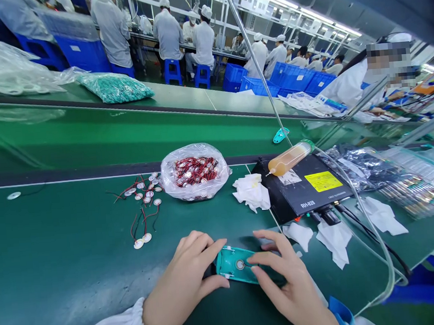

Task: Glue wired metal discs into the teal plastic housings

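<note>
My left hand (183,283) and my right hand (286,282) both grip a small teal plastic housing (234,265) lying on the green bench at the near edge. A round metal disc sits in the middle of the housing, and my right forefinger rests just beside it. Loose piezo discs with red and black wires (141,198) lie scattered to the left beyond my hands. A clear bag of the same wired discs (194,172) stands behind them.
A black controller box (309,188) carries an amber glue syringe (290,158) with a hose running off to the right. Crumpled white tissues (252,191) lie around it. A green conveyor belt (87,137) runs behind. Other workers in white sit at far benches.
</note>
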### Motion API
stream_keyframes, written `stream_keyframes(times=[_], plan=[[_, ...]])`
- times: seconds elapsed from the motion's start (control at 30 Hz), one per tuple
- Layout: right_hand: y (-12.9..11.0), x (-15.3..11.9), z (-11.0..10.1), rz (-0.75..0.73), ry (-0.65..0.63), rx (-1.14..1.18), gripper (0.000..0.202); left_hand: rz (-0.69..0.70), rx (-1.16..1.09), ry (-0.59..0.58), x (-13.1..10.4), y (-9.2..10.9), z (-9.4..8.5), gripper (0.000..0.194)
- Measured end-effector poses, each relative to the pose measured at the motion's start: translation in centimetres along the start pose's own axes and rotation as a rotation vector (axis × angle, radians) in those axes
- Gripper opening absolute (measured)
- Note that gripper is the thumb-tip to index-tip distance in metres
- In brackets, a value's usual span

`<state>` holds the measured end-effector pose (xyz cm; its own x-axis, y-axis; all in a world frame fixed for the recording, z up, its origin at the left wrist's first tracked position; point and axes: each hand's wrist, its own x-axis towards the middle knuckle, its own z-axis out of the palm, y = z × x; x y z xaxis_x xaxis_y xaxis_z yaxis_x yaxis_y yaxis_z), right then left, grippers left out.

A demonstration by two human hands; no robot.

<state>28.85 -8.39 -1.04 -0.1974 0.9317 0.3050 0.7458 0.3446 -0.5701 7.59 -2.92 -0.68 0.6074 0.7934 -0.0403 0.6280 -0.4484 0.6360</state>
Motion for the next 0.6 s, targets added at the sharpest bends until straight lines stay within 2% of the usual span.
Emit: stream_keyframes(times=[0.17, 0.6], plan=[[-0.38, 0.08, 0.0, -0.127, -0.056, -0.045, 0.018, 0.016, -0.006, 0.017, -0.02, -0.18, 0.17, 0.051], [-0.28, 0.13, 0.31, -0.09, -0.099, -0.053, 0.019, 0.047, 0.004, 0.046, -0.23, -0.38, 0.41, 0.051]])
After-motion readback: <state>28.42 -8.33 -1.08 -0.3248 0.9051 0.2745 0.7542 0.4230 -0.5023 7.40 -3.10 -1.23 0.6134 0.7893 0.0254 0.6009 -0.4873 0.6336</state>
